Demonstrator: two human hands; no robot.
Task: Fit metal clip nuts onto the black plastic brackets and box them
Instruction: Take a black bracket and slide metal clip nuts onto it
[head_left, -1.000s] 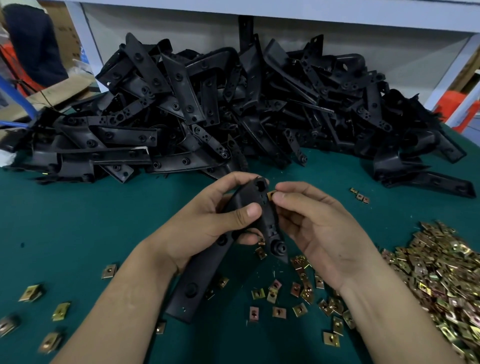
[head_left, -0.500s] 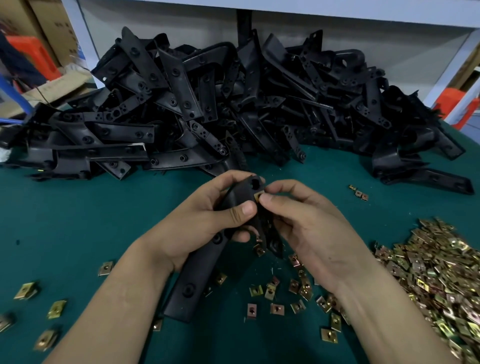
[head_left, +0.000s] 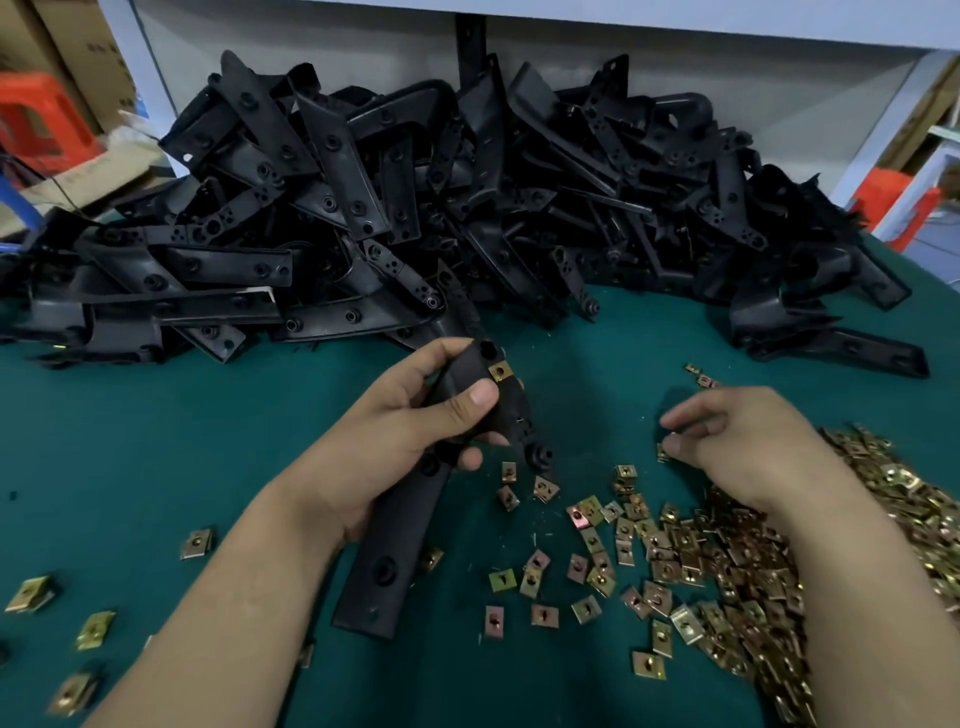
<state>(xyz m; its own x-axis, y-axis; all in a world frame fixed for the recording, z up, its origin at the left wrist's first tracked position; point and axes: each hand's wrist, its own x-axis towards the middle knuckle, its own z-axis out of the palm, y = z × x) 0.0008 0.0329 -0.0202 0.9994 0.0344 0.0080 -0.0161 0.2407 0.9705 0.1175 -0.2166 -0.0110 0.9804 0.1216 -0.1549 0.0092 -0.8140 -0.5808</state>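
Gripping a black bracket (head_left: 389, 551) around its upper half, the left hand (head_left: 395, 431) had its fingers curled behind the part and its thumb laid across the front, hiding the bracket's middle in the head view. The bracket was held tilted above the green mat (head_left: 156, 415), lower end toward the person, top end away. A brass-coloured clip nut (head_left: 500, 371) sat on the bracket's top edge, just above the thumb tip.

The right hand (head_left: 748, 447) hung apart to the right, low over the mat. Its fingers were loosely curled, thumb and forefinger separated, with nothing plainly held between them. A nut's edge showed just beside the thumb; whether it touched could not be told. That arm's forearm crossed the heap of clip nuts (head_left: 727, 566) and covered part of it.

Stray nuts (head_left: 532, 579) lay between the two forearms, one peeping from under the bracket's edge, and a few more nuts (head_left: 93, 629) lay left of the left arm. Three small nuts (head_left: 704, 378) lay beyond the right hand. Behind everything, a tall pile of brackets (head_left: 415, 208) spanned the mat's far side beneath a white shelf rail (head_left: 675, 18). A red stool (head_left: 36, 119) and cardboard boxes (head_left: 78, 41) stood off the left corner.
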